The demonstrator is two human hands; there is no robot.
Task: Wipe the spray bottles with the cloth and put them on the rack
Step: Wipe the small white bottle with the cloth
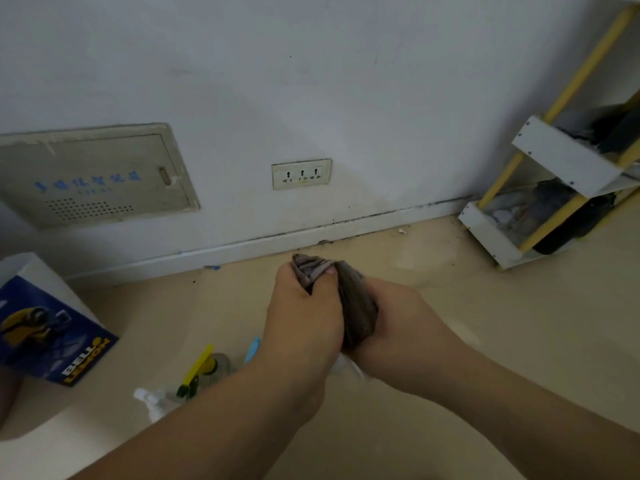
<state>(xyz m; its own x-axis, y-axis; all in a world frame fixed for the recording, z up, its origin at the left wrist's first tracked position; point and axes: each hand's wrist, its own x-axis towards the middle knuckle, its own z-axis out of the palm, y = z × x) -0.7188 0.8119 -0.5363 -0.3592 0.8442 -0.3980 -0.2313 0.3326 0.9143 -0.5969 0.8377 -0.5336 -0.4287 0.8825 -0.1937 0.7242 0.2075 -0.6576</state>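
Grey-brown cloth (pixel 356 306) sits in the middle of the frame, and both of our hands are wrapped round it. Our left hand (pixel 304 313) squeezes the top end, with the thumb pressed on the folds. Our right hand (pixel 401 323) grips the lower side, fingers curled under it. The two hands are just beside each other, up above the pale floor (pixel 450 393). A small white bit (pixel 349 367) pokes out under the hands (we cannot tell what it is). Down in the lower left of the frame, some spray bottles lie on the floor close together: one with a yellow trigger (pixel 202 365), one with a white top (pixel 152 400), and a blue trigger (pixel 252 349) peeks out from behind our left wrist. The rack (pixel 561 154) stands at the right edge, with yellow poles and white shelves, well apart from the bottles. Dark things lie on its shelves, too blurry to name. At the left edge is a blue box (pixel 45 327). On the white wall (pixel 346 81) we see a socket (pixel 301 173) and a flat panel (pixel 93 174).
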